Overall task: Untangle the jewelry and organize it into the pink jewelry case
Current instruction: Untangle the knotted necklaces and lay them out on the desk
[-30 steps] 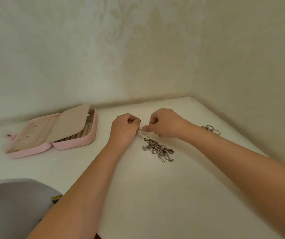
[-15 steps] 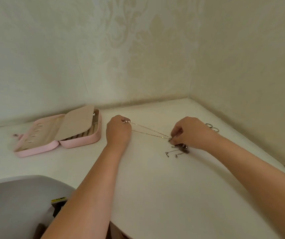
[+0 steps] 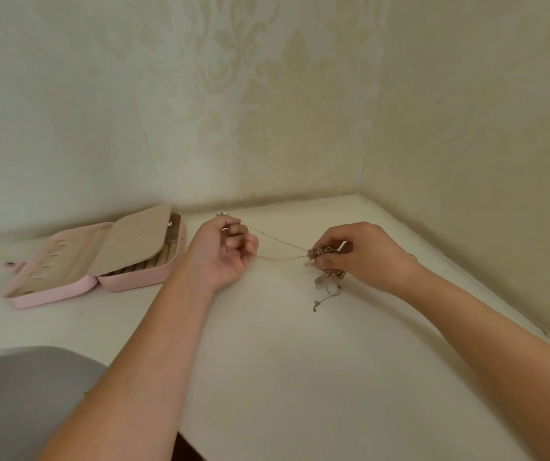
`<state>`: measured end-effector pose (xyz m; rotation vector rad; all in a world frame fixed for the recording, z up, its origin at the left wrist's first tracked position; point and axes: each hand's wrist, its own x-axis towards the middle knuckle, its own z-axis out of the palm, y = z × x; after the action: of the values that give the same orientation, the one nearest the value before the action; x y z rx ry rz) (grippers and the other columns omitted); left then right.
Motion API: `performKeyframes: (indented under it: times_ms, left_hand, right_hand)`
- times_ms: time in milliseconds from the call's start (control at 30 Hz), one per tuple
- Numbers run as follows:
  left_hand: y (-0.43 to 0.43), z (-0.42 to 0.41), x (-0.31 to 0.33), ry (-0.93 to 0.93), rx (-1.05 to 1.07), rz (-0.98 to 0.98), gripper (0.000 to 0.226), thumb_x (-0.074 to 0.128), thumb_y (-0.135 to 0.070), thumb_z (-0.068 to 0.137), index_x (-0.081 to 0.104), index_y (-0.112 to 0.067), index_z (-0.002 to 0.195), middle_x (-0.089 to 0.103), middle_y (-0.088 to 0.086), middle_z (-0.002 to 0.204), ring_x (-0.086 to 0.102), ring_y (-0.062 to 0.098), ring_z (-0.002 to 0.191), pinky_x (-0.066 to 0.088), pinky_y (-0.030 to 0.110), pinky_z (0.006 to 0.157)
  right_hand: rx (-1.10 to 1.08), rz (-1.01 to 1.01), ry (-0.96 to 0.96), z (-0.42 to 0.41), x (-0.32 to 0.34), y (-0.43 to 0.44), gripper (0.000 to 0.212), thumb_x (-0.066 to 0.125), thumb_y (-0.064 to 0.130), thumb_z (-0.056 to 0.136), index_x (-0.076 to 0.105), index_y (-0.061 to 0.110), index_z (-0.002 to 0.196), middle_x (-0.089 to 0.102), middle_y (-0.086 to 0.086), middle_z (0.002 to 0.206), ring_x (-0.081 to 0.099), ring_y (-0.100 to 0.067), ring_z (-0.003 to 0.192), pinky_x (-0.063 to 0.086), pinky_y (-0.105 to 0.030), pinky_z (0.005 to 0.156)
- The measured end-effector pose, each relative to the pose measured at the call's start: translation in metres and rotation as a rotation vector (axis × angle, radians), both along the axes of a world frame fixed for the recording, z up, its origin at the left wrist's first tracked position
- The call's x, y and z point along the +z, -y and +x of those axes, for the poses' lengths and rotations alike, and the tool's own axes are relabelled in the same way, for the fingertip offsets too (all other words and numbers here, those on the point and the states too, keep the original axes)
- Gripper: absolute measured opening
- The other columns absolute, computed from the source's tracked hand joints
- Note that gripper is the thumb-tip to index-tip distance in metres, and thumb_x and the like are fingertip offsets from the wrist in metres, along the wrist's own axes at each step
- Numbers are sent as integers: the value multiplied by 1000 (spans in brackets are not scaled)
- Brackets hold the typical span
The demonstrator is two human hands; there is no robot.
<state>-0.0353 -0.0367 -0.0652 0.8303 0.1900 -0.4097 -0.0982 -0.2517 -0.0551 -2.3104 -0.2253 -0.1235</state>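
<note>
Thin gold chain [image 3: 280,242] stretched between hands: left hand [image 3: 225,252] grips one end, right hand [image 3: 363,254] pinches tangled metal jewelry clump [image 3: 327,252], open pink jewelry case [image 3: 100,257] left

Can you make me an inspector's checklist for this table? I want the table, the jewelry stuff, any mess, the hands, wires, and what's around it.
Surface: white table, set in a corner.
Job's things: pink jewelry case lies open at the left, with its beige flap raised. A thin chain stretches between the hands. A tangle of jewelry hangs below the right hand.
Clutter: grey rounded thing at the near left; cannot tell what it is.
Grippers: left hand grips the chain; right hand pinches the tangle.
Cables: nothing seen.
Surroundings: wallpapered walls on two sides.
</note>
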Motion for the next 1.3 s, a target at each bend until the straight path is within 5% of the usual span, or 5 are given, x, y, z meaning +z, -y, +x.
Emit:
performKeyframes:
  times_ms: [167,400,933,1100,1300]
  left_hand:
    - [-5,-1,2,141,-157,-160,39,63,-5,58,72,-10,97,42,-5,54,32,3,33,19,11,27]
    - [13,-10,-2,358,-238,183,56,58,-17,78,53,-27,133,56,-5,76,27,1,43,17,10,34]
    - [38,-29,-3,655,-250,676,41,65,1,85,61,-23,118,63,0,82,43,0,46,27,15,42]
    - [44,-33,-4,683,-195,824,28,56,6,84,63,-17,98,57,-2,73,41,0,41,31,11,42]
    - [46,-32,-6,772,-120,941,12,64,-4,85,66,-13,77,50,-15,48,38,-1,39,28,8,42]
  right_hand:
    - [-12,47,23,3,-4,-1,10,70,18,86,75,24,91,66,19,83,59,11,75,40,-1,68]
    - [-13,106,96,0,-3,-4,8,77,12,79,72,18,77,72,4,74,66,-6,69,47,-8,64]
    - [-12,244,101,4,0,-6,12,67,17,88,66,18,77,64,1,71,49,2,55,37,-8,53]
    - [-19,273,23,5,-11,-15,16,57,17,95,60,19,79,67,-20,91,61,-33,85,49,-44,89]
    - [-42,333,21,5,-8,-18,13,51,14,98,53,13,85,53,-4,67,46,-8,56,40,-22,56]
